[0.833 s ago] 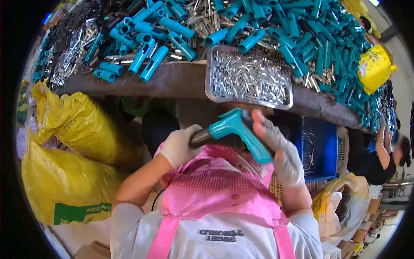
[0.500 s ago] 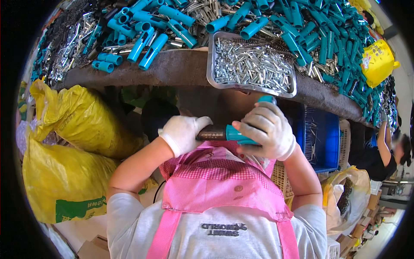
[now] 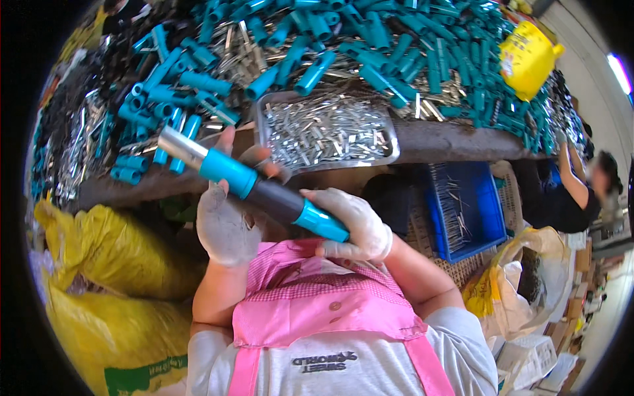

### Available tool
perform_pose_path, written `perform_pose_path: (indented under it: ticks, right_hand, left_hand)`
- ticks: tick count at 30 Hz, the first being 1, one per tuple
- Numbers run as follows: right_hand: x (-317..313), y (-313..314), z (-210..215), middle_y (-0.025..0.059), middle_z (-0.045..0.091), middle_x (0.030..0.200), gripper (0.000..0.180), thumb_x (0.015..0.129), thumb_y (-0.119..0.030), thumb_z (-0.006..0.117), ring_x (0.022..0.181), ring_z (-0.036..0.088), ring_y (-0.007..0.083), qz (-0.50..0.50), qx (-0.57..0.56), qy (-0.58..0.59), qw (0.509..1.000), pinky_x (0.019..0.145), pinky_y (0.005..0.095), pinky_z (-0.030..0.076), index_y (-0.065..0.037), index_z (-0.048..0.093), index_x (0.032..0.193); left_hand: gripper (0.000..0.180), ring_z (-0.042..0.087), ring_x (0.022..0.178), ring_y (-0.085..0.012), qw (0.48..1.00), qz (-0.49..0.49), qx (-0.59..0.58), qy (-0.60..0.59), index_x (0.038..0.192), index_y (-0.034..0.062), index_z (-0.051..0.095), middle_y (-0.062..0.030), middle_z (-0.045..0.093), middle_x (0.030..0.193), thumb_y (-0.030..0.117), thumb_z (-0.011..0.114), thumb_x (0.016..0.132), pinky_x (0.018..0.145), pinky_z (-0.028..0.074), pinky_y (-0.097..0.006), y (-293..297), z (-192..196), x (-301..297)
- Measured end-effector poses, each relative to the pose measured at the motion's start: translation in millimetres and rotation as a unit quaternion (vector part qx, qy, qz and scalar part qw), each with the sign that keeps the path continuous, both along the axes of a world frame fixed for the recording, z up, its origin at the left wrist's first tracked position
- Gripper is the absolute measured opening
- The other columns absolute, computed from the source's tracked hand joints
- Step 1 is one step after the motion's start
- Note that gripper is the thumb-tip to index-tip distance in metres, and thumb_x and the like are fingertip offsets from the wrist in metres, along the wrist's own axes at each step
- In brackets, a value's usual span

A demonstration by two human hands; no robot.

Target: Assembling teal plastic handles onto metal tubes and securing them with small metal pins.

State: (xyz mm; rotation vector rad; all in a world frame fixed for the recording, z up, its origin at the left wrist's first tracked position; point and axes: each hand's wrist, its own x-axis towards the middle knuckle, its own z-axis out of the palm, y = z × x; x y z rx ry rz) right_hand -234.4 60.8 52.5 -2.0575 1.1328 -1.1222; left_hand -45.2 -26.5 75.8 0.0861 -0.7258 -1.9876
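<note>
Between my hands a teal-and-black tubular handle with a bare silver metal end slants from upper left to lower right. My left hand, in a whitish glove with bare fingertips, lies around its upper teal section, thumb on the near side and fingers beyond it. The gloved right hand is closed around the lower teal end. Just beyond the handle, a clear tray full of short silver metal pins sits at the bench edge. Loose teal tubes, some slotted, lie heaped behind and beside the tray.
The dark bench edge curves across in front of me. Yellow sacks stand at lower left. On the right are a blue crate with thin metal rods, an open sack and a yellow container. A co-worker sits far right.
The handle has swung from nearly level to a slant, its silver metal end now showing at upper left. My left hand has shifted along it; the right has moved left and down. The view has turned.
</note>
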Motion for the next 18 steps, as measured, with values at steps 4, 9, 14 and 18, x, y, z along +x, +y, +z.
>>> perform_pose_path:
  ticks: [4, 9, 14, 18]
  right_hand:
    - [-81, -18, 8, 0.0115, 0.065, 0.094, 0.029, 0.076, -0.012, 0.067, 0.087, 0.063, 0.0271, -0.262, 0.007, 0.086, 0.961, 0.079, 0.0351, 0.050, -0.006, 0.063, 0.104]
    - [-302, -65, -20, 0.0098, 0.061, 0.103, 0.018, 0.084, -0.012, 0.054, 0.097, 0.056, 0.0320, -0.618, -0.105, 0.214, 0.749, 0.083, 0.0415, 0.046, -0.012, 0.061, 0.101]
    - [-364, -85, -11, 0.0100, 0.052, 0.127, 0.036, 0.080, -0.019, 0.060, 0.116, 0.048, 0.0329, -0.521, 0.021, 0.433, 0.736, 0.096, 0.0410, 0.042, -0.015, 0.057, 0.116]
    - [-368, -82, 5, 0.0093, 0.051, 0.127, 0.046, 0.073, -0.024, 0.070, 0.118, 0.045, 0.0339, -0.466, 0.067, 0.463, 0.751, 0.095, 0.0423, 0.042, -0.014, 0.057, 0.116]
  left_hand:
    - [0.062, 0.049, 0.068, -0.0185, 0.987, 0.091, 0.053, -0.122, 0.143, 0.0207, 0.021, -0.0056, 0.045, 0.082, 0.042, 0.048, 0.092, 0.066, 0.044, -0.036, -4, -20, -15]
    - [0.061, 0.048, 0.050, -0.0165, 0.982, -0.015, 0.008, -0.187, 0.132, 0.0106, 0.034, -0.0053, 0.044, 0.065, 0.054, 0.045, 0.090, 0.050, 0.044, -0.029, 2, -51, -12]
    - [0.061, 0.053, 0.057, -0.0153, 0.952, -0.116, -0.058, -0.277, 0.124, 0.0017, 0.043, -0.0092, 0.053, 0.072, 0.049, 0.056, 0.087, 0.055, 0.043, -0.026, 10, -72, -19]
    - [0.065, 0.051, 0.056, -0.0153, 0.930, -0.130, -0.107, -0.327, 0.124, 0.0006, 0.043, -0.0090, 0.052, 0.070, 0.053, 0.054, 0.087, 0.054, 0.042, -0.027, 11, -78, -29]
